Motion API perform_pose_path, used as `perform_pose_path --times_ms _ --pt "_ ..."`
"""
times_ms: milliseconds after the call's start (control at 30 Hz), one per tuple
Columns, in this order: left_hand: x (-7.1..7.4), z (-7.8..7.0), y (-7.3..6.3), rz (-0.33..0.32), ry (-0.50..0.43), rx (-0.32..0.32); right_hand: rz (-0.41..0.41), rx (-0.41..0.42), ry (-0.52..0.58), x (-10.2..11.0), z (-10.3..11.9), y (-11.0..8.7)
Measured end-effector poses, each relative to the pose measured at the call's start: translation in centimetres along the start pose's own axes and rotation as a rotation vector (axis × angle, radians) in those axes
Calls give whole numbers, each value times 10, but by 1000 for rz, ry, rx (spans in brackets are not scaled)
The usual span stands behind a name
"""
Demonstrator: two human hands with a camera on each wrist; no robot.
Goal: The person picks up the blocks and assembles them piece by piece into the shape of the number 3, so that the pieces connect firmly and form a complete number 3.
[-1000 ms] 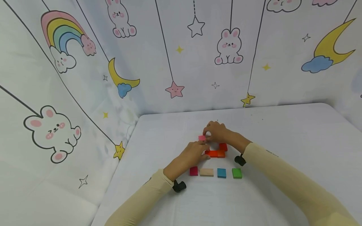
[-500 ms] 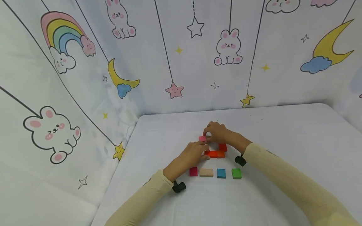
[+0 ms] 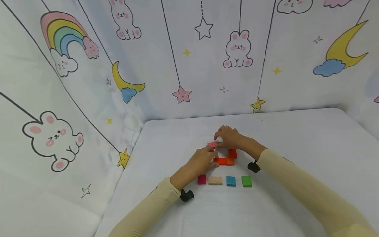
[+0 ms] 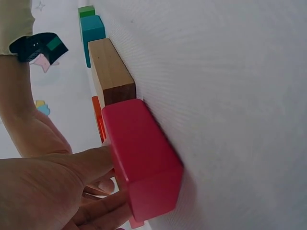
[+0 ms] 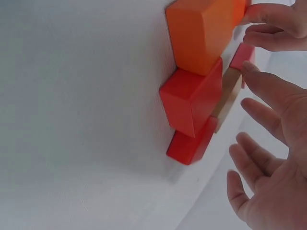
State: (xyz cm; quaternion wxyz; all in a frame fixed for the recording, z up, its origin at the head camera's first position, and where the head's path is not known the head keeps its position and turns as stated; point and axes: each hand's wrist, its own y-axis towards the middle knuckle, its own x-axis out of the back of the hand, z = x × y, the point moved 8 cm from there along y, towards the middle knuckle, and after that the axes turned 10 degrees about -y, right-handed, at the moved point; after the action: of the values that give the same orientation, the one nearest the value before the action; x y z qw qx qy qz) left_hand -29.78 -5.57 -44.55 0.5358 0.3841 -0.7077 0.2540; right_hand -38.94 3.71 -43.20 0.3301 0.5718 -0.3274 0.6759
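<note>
"Question first: what is your right grip [image 3: 229, 137] doing?"

"I have its fingers spread loosely apart, closed around nothing. Only the thumb tip is at the pink block [image 3: 212, 144], and I can't tell how firmly it presses there."

"And your left grip [image 3: 199, 162]?"

"That one is low over the white table [image 3: 296, 138], a fingertip at the near edge of the pink block and the thumb by the left end of the orange-red block [image 3: 220, 161]. Whether I pinch that end, I can't tell; from my left wrist, the crimson block [image 4: 141, 158] covers part of the fingers."

"So where exactly is the pink block?"

"Between my two grips, at the far left of the cluster. From my right wrist I see it at the end of a plain wooden block [image 5: 228, 98], beyond a red block [image 5: 192, 100] and a second red block [image 5: 187, 146]. An orange block [image 3: 230, 161] sits against the orange-red one."

"What lies closer to you?"

"A spaced row, left to right: the crimson block, a front wooden block [image 3: 215, 180], a blue block [image 3: 231, 181] and a green block [image 3: 246, 181]."
</note>
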Motion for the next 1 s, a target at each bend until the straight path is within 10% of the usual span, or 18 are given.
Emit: perform_pose_path --times_ms 1000 --pt "1 -4 -3 6 -39 25 1 -28 85 13 -17 -150"
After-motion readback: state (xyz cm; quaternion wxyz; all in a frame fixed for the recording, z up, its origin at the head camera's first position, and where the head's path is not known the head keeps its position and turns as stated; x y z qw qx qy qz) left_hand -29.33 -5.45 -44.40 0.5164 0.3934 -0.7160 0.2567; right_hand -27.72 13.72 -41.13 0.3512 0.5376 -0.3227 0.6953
